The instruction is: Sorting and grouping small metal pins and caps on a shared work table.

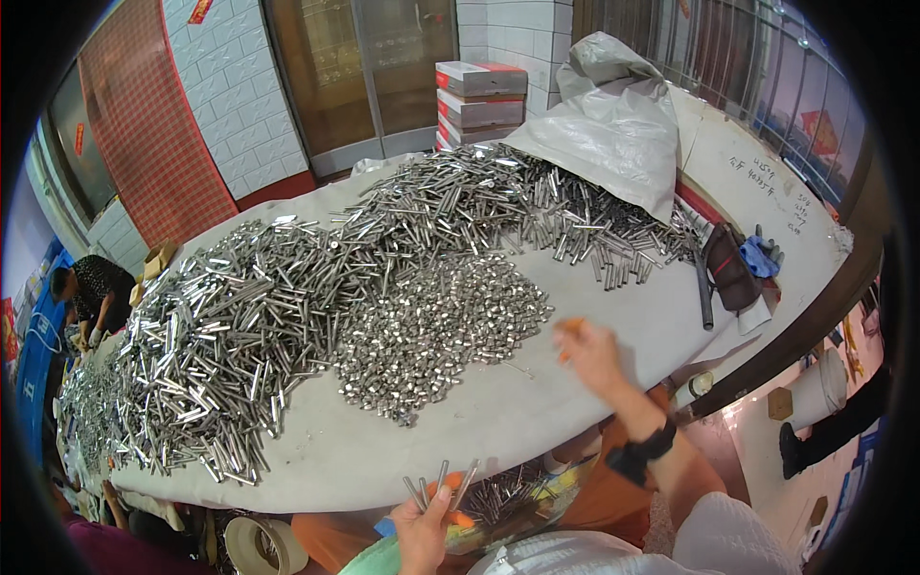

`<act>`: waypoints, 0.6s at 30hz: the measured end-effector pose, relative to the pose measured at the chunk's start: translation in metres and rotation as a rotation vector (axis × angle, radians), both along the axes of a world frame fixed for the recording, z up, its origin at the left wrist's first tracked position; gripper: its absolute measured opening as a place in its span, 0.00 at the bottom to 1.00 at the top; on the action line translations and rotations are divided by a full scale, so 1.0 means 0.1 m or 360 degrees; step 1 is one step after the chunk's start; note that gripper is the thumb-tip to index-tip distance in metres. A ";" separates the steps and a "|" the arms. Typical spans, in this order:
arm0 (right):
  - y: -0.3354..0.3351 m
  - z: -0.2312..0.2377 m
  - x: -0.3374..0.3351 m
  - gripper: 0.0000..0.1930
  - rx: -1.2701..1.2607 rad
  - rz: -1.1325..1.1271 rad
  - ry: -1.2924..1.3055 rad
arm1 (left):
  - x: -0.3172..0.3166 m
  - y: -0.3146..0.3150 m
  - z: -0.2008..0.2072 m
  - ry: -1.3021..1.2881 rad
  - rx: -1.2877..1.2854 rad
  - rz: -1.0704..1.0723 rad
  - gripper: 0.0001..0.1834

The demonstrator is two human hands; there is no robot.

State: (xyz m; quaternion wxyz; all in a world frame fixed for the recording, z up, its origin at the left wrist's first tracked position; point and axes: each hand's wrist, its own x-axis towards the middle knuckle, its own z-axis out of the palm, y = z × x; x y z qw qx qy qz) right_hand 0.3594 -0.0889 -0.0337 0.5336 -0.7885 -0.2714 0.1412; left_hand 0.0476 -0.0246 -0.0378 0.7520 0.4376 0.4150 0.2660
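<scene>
Near the table's front edge my left hand [423,530] is closed round several short metal tubes [443,473], which stick up between its fingers. Orange covers show on some fingertips of both hands. My right hand [590,356] is over the white tabletop, to the right of a heap of small metal caps or plugs [431,331]. Its orange-covered fingertips look apart, with nothing visible between them, though the hand is slightly blurred. Behind and left of the small pieces lies a big pile of loose metal tubes [259,326].
A white sack [613,120] spills more tubes at the far right. Next to it are a dark pouch [733,273] and a blue cloth [758,255]. Boxes [481,113] are stacked behind the table. Below the edge stands a round bucket [251,546]. Another person [101,292] bends at the left end.
</scene>
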 end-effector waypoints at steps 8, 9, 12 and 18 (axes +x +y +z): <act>0.06 -0.01 1.38 0.12 -0.1047 -0.0499 -0.1232 | 0.09 0.04 -0.12 -0.0168 -0.0115 -0.0039 0.11; 0.08 -0.03 1.44 0.11 -0.1185 -0.0471 -0.1222 | 0.07 0.05 -0.18 -0.0159 -0.0153 -0.0030 0.12; 0.07 -0.12 1.57 0.12 -0.1228 -0.0485 -0.1263 | 0.13 0.02 -0.03 -0.0090 -0.0253 0.0014 0.12; -0.03 0.07 1.08 0.10 -0.0016 -0.0261 0.0174 | 0.18 -0.01 0.07 -0.0044 -0.0313 0.0035 0.13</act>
